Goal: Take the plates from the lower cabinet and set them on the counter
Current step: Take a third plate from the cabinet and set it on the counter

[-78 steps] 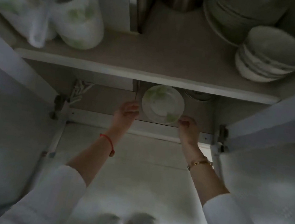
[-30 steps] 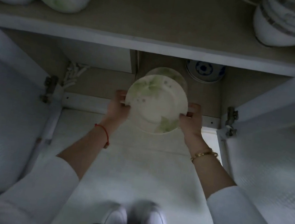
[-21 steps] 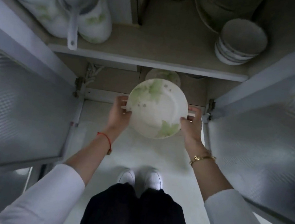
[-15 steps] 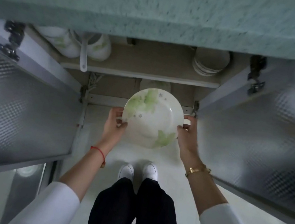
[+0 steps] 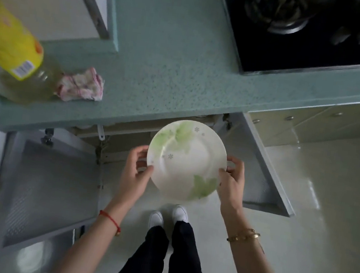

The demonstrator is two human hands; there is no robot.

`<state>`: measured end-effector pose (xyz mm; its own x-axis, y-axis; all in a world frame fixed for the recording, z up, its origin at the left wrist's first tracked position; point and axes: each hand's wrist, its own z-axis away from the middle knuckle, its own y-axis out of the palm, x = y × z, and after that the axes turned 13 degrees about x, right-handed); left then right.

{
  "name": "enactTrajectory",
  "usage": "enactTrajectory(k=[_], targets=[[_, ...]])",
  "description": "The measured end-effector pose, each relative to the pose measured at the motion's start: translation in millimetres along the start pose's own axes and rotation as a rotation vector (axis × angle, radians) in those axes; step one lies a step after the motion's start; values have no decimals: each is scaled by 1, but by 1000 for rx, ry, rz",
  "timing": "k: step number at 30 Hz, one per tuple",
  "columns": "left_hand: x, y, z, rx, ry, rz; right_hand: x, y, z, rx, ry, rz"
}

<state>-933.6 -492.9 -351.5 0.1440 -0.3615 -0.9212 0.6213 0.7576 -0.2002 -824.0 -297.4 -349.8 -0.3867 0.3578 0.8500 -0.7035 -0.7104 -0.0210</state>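
Plate (image 5: 186,160), now lifted clear of the cabinet (image 5: 52,183), held before the counter (image 5: 166,65) edge; left hand (image 5: 135,174) and right hand (image 5: 232,183) pinch opposite rims. Placement on counter remains.

No word, brand or number can be read. The only label is the yellow wrap (image 5: 7,42) on the bottle (image 5: 32,78) lying on the counter (image 5: 172,66), well to the left of the left hand (image 5: 134,176) and farther from the person than it. That wrap carries a white barcode patch (image 5: 23,68) at its lower edge, its bars and digits too blurred to make out, and a small orange mark (image 5: 39,48) whose shape cannot be told. The plate (image 5: 186,160), gripped by the rim between the left hand and the right hand (image 5: 231,185), bears printed green leaves and tiny flowers, not lettering.
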Motion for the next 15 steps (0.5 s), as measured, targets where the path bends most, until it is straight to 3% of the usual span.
enactTrajectory(k=[8, 15], targets=[[-130, 12, 14, 233, 161, 33, 89, -54, 84, -218, -175, -142], [-221, 72, 27, 476, 290, 25, 131, -131, 157, -427, -322, -267]])
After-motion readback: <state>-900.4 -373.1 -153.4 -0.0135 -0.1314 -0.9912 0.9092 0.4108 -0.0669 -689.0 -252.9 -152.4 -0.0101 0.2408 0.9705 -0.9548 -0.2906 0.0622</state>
